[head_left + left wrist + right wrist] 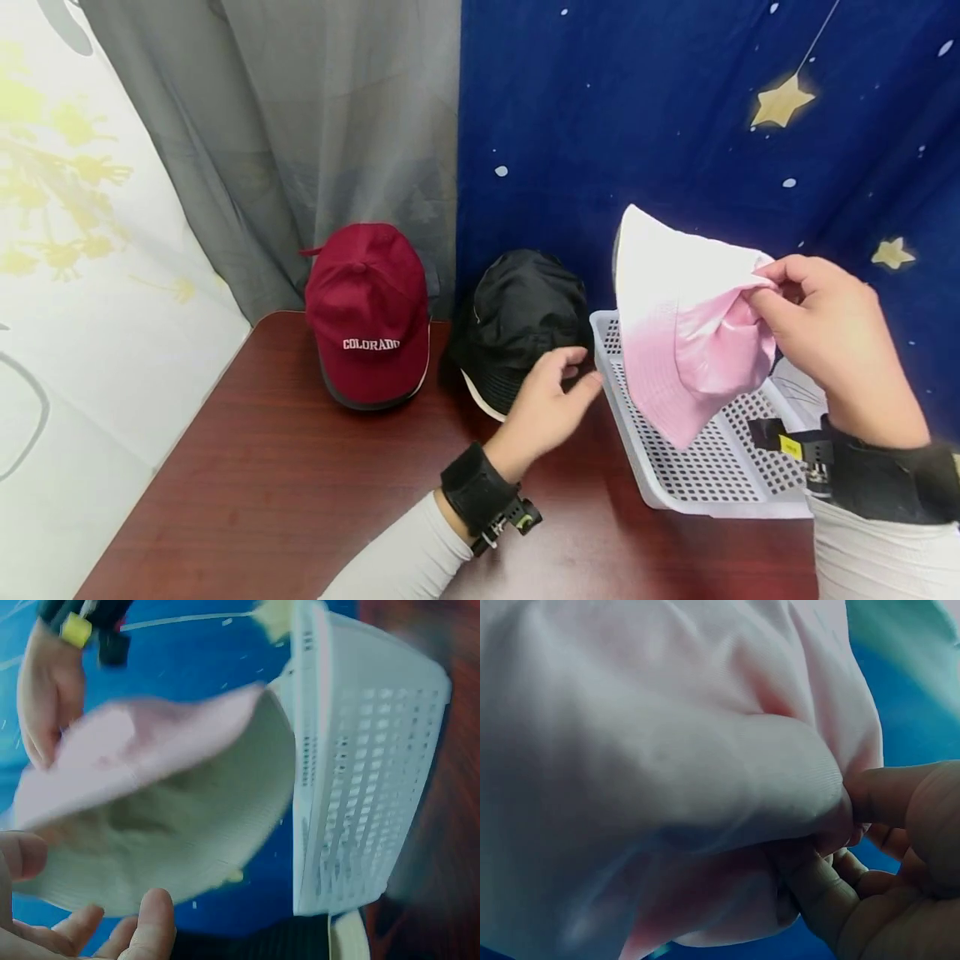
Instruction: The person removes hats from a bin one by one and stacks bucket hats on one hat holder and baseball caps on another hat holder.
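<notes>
While the right hand pinches a fold of the pink bucket hat between thumb and curled fingers, the hat hangs up off the tabletop, its brim spreading to the left of that hand and its lower edge dipping over the white basket. From the right wrist view the pink cloth bunches right against the thumb and fills most of the picture. The left hand holds nothing; its fingers are relaxed and slightly spread, hovering just beside the basket's near-left rim and just below the hat's brim, apart from both as far as can be told. In the left wrist view its fingertips show below the hat's pale underside.

Just behind the left hand lies a black hat on the tabletop, next to the basket's left side. Farther left, well apart from the hands, stands a maroon cap lettered COLORADO.

Counted: three pieces of headwear, one pink, one black, one maroon; one basket; two hands.
</notes>
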{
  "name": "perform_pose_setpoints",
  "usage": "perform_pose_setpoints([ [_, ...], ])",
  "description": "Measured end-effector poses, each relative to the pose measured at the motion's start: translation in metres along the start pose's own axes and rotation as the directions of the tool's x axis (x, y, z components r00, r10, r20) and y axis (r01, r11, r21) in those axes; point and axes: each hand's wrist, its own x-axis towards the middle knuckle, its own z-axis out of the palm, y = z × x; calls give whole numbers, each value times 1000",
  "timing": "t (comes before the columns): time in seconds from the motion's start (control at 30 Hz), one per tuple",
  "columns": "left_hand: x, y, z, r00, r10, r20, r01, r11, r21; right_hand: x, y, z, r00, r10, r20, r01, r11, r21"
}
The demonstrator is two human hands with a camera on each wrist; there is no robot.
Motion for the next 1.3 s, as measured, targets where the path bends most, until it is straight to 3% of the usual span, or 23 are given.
perform_pose_setpoints([
  [0.13, 2, -6, -13, 994, -106, 22, 108, 971, -211, -15, -24, -9, 996, -68, -64, 71, 996, 52],
  [0.23, 2, -10, -18, 991, -119, 66, 134, 941, -310, -23, -34, -6, 990, -117, -79, 124, 987, 101],
  [0.33, 3, -14, -19, 993, -105, 45, 114, 944, -308, -28, -38, 4, 985, -155, -74, 163, 979, 125],
  [0.43, 3, -18, -18, 996, -83, -12, 75, 945, -317, -28, -37, 14, 981, -187, -58, 192, 978, 85],
  [0.53, -2, -18, -20, 995, -94, -43, 71, 921, -383, -26, -35, 23, 981, -190, -31, 191, 981, 39],
  [0.67, -15, -8, -26, 994, -111, -19, 92, 895, -437, -22, -31, 34, 988, -153, 17, 153, 988, 31],
  [0.87, -34, 15, -35, 995, -22, 93, 56, 921, -385, -24, -26, 53, 988, -151, 18, 151, 988, 19],
  [1.0, -40, 21, -36, 994, 22, 104, 12, 951, -308, -28, -26, 63, 979, -200, -27, 201, 979, 42],
  [1.2, -53, 17, -56, 996, 47, 76, -29, 976, -217, -44, -25, 74, 976, -214, -44, 219, 958, 185],
  [1.3, -60, 15, -70, 993, 57, 103, -39, 986, -164, -57, -25, 82, 977, -202, -65, 212, 927, 310],
])
